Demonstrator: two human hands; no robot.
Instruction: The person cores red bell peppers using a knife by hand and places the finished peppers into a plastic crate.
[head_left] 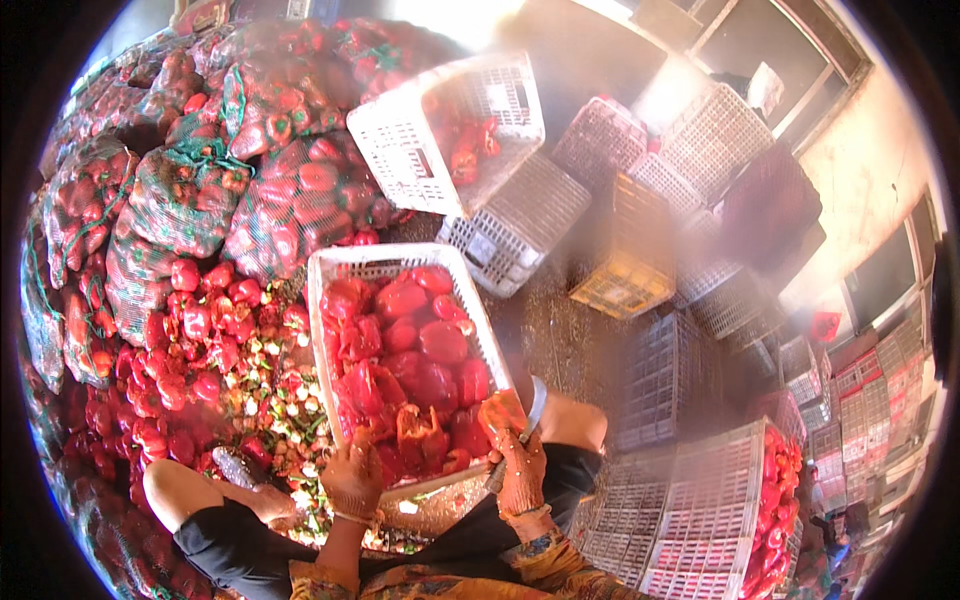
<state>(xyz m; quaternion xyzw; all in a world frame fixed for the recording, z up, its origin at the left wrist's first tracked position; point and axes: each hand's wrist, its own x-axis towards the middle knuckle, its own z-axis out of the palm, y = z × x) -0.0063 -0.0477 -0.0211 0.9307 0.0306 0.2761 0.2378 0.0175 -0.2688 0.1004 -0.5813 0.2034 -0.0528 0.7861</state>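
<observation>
A white plastic crate point(318, 330) full of cored red bell peppers point(402, 345) stands between my legs. My right hand point(522, 470), in an orange-stained glove, is closed beside the crate's near right corner. It holds an orange-red pepper piece point(502, 412) and a knife, whose curved pale blade point(538, 402) sticks up past the fingers. At the near left corner, my gloved left hand point(352, 482) has its fingers bunched against the rim and the peppers. Whatever lies in those fingers is hidden.
Loose red peppers point(170, 385) and cut-off cores point(265, 385) cover the floor at left. Full mesh sacks point(180, 205) pile up behind them. A tilted white crate point(400, 150), a yellow crate point(622, 265) and a pepper-filled crate point(705, 510) stand ahead and right.
</observation>
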